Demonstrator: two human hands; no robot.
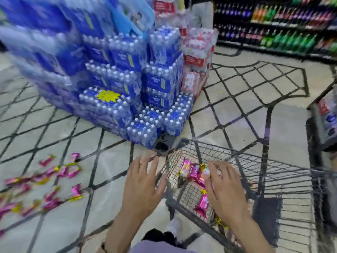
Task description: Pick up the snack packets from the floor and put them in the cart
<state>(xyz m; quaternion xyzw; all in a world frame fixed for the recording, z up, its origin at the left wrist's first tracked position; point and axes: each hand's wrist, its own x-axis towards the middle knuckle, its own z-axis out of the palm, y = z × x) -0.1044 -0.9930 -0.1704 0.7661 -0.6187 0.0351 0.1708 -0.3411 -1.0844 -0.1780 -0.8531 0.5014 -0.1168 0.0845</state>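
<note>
Several pink and gold snack packets lie scattered on the tiled floor at the lower left. More of the same packets rest inside the grey wire cart at the lower right. My left hand hovers just left of the cart's corner, fingers spread, holding nothing. My right hand is over the cart basket, fingers apart, right above the packets inside; nothing is gripped in it.
A tall stack of blue bottled-water packs stands on the floor straight ahead, with red-labelled packs beside it. Shelves of drink bottles line the back right. Another cart's edge shows at the right.
</note>
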